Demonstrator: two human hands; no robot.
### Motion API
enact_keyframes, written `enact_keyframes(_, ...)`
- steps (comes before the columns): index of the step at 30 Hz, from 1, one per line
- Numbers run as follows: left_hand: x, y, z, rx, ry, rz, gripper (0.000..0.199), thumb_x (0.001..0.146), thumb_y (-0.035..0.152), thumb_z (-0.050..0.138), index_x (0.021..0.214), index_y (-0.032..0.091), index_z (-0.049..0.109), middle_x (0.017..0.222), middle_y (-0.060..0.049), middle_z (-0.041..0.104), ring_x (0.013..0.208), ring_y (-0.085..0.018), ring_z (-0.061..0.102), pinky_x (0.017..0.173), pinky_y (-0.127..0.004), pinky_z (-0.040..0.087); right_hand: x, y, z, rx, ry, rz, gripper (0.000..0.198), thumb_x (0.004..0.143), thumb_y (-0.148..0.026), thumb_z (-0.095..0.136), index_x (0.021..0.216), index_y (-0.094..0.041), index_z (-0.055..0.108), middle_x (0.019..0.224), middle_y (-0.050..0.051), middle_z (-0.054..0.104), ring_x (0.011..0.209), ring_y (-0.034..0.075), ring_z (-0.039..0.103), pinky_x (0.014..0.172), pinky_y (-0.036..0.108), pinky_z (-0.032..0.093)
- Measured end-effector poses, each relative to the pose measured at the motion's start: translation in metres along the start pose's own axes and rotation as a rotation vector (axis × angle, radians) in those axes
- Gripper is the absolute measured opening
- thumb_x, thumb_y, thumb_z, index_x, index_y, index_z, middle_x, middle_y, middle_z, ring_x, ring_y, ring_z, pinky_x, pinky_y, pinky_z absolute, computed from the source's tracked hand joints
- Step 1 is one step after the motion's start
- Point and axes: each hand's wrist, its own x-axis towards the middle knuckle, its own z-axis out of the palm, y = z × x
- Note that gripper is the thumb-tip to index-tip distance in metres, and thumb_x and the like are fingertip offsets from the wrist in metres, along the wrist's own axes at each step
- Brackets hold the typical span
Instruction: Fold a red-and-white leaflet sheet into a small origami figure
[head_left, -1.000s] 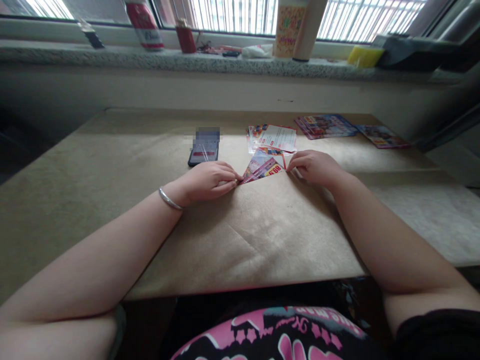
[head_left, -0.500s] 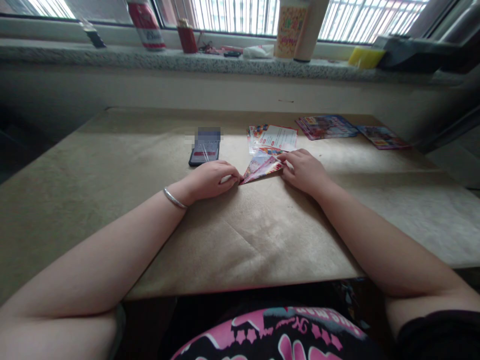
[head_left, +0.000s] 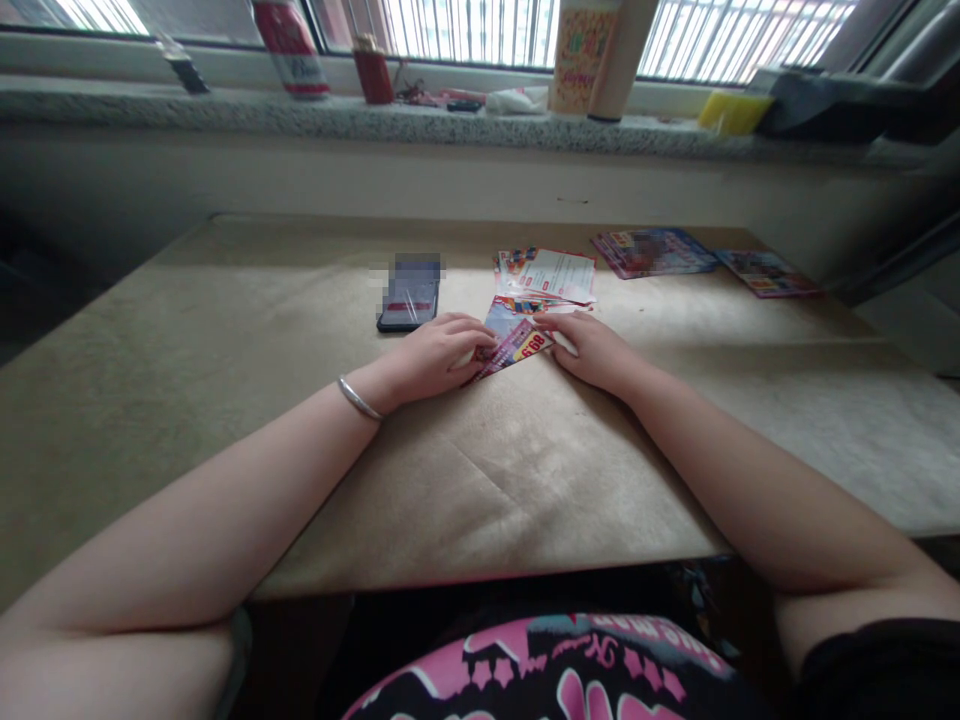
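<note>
Tan table (head_left: 420,490) before us, our left hand (head_left: 441,350) and right hand (head_left: 591,348) holding opposite ends of a folded leaflet (head_left: 517,346), phone (head_left: 414,302) just beyond our left, printed cards (head_left: 559,273) behind.

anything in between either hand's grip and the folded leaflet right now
Nothing visible: the left hand touches the folded leaflet at its left end, the right hand at its right. The phone lies beyond the left hand, and the loose leaflet pile sits on the leaflet's far side, blocking neither grip.
</note>
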Motion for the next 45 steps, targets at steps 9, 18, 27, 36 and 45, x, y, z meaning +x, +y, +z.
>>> enact_keyframes(9, -0.002, -0.006, 0.009, 0.028, -0.088, -0.03, 0.041, 0.101, 0.029, 0.036, 0.134, 0.018, 0.059, 0.139, -0.009, 0.059, 0.137, -0.026, 0.044, 0.114, -0.047, 0.041, 0.001, -0.005, 0.0, 0.248, 0.097, -0.008, 0.044, 0.089, -0.024, 0.055, 0.132, -0.021, 0.059, 0.125, 0.01, 0.068, 0.118, 0.023, 0.061, 0.108, 0.044, 0.044)
enact_keyframes(18, -0.003, -0.005, 0.008, 0.08, -0.048, 0.01, 0.038, 0.101, 0.028, 0.04, 0.129, 0.018, 0.062, 0.133, -0.01, 0.062, 0.133, -0.026, 0.048, 0.112, -0.048, 0.043, -0.003, -0.013, -0.009, 0.39, 0.095, 0.032, 0.058, 0.101, -0.057, 0.026, 0.097, -0.02, 0.07, 0.087, 0.006, 0.073, 0.089, 0.02, 0.066, 0.088, 0.037, 0.051)
enact_keyframes(27, 0.0, 0.003, 0.002, -0.02, -0.014, 0.11, 0.029, 0.099, 0.029, 0.045, 0.107, 0.018, 0.071, 0.115, -0.013, 0.066, 0.125, -0.023, 0.056, 0.105, -0.039, 0.049, -0.003, -0.018, -0.008, -0.042, -0.088, -0.098, 0.019, 0.089, -0.035, 0.06, 0.094, -0.02, 0.07, 0.106, 0.01, 0.07, 0.101, 0.024, 0.063, 0.093, 0.04, 0.049)
enact_keyframes(36, 0.0, 0.0, 0.005, -0.01, -0.064, -0.06, 0.056, 0.093, 0.037, 0.053, 0.143, 0.01, 0.045, 0.148, -0.02, 0.047, 0.138, -0.032, 0.042, 0.117, -0.055, 0.031, -0.004, -0.016, -0.001, -0.057, -0.113, -0.171, 0.04, 0.09, -0.034, 0.06, 0.126, -0.019, 0.064, 0.134, 0.011, 0.064, 0.129, 0.028, 0.053, 0.113, 0.049, 0.039)
enact_keyframes(45, 0.002, 0.004, 0.002, -0.045, -0.123, -0.174, 0.068, 0.094, 0.045, 0.049, 0.15, 0.011, 0.034, 0.152, -0.018, 0.044, 0.141, -0.032, 0.04, 0.121, -0.055, 0.022, -0.004, -0.021, -0.002, -0.197, -0.161, -0.266, 0.04, 0.098, -0.03, 0.046, 0.134, -0.027, 0.062, 0.142, 0.009, 0.058, 0.133, 0.028, 0.048, 0.112, 0.053, 0.038)
